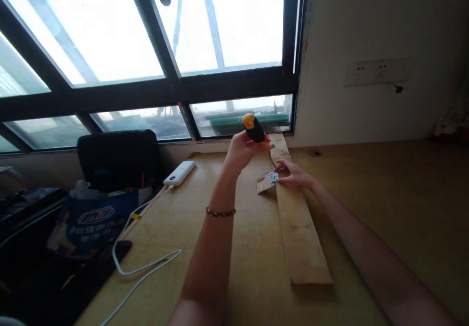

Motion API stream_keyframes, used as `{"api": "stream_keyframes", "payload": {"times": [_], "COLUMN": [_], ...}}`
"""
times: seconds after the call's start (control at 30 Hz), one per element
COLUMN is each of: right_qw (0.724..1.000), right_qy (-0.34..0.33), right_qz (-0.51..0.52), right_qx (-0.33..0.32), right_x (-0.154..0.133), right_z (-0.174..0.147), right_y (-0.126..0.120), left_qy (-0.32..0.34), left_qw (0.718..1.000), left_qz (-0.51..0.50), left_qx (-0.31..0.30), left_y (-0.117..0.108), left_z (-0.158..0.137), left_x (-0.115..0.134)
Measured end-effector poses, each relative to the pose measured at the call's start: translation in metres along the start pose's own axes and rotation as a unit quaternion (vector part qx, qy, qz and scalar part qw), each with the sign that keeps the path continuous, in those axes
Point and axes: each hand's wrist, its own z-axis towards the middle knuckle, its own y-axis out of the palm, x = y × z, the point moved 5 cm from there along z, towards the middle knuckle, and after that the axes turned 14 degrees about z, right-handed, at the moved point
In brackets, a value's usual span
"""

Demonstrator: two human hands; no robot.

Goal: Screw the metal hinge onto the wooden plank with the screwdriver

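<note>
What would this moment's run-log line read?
left hand: grips screwdriver, raised | right hand: on hinge at plank edge | small wood piece beside

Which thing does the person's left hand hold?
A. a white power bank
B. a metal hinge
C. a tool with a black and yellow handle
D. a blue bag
C: the left hand is raised above the table and grips the tool with a black and yellow handle, while the right hand rests at the metal hinge on the wooden plank.
</note>
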Motion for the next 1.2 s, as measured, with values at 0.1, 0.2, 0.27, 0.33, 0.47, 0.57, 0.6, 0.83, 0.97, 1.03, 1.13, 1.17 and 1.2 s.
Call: {"api": "stream_keyframes", "payload": {"times": [0.1, 0.2, 0.27, 0.33, 0.47, 0.57, 0.6, 0.83, 0.97, 1.03, 1.13, 1.17, 1.2], "right_qw": [1.000, 1.000, 1.000, 1.000, 0.998, 0.989, 0.984, 0.951, 0.926, 0.920, 0.932, 0.941, 0.950], "right_qy": [-0.003, -0.002, 0.000, 0.002, 0.005, -0.024, -0.037, -0.013, 0.046, 0.052, 0.052, 0.057, 0.062], "right_qz": [0.000, -0.012, -0.019, -0.020, -0.044, -0.070, -0.072, -0.014, -0.056, -0.051, 0.019, 0.056, 0.097], "right_qx": [-0.003, 0.000, 0.006, 0.008, 0.037, 0.126, 0.157, 0.308, 0.371, 0.385, 0.357, 0.329, 0.290], "right_x": [-0.003, -0.004, -0.003, -0.001, -0.006, -0.030, -0.041, -0.081, -0.079, -0.082, -0.091, -0.094, -0.097], "right_z": [-0.001, -0.001, -0.001, 0.000, -0.004, -0.024, -0.035, -0.127, -0.153, -0.155, -0.152, -0.149, -0.147], "right_y": [0.002, 0.003, 0.003, 0.004, 0.005, 0.002, 0.002, 0.012, 0.013, 0.013, 0.019, 0.024, 0.031], "left_qy": [-0.003, -0.018, -0.042, -0.087, -0.205, -0.258, -0.261, -0.204, -0.116, -0.031, 0.122, 0.174, 0.226], "left_qw": [0.998, 0.994, 0.991, 0.985, 0.950, 0.907, 0.895, 0.863, 0.915, 0.956, 0.969, 0.958, 0.942], "left_qz": [0.001, -0.007, -0.023, -0.059, -0.191, -0.284, -0.313, -0.396, -0.281, -0.130, 0.109, 0.169, 0.218], "left_qx": [0.061, 0.107, 0.127, 0.138, 0.141, 0.174, 0.184, 0.236, 0.263, 0.261, 0.185, 0.151, 0.118], "left_y": [-0.008, -0.016, -0.021, -0.026, -0.029, -0.029, -0.029, -0.023, -0.023, -0.024, -0.011, -0.004, 0.004], "left_z": [-0.006, -0.020, -0.033, -0.048, -0.085, -0.111, -0.117, -0.136, -0.139, -0.144, -0.154, -0.159, -0.164], "left_x": [0.010, 0.016, 0.012, 0.000, -0.041, -0.071, -0.079, -0.096, -0.077, -0.058, -0.029, -0.022, -0.017]}}
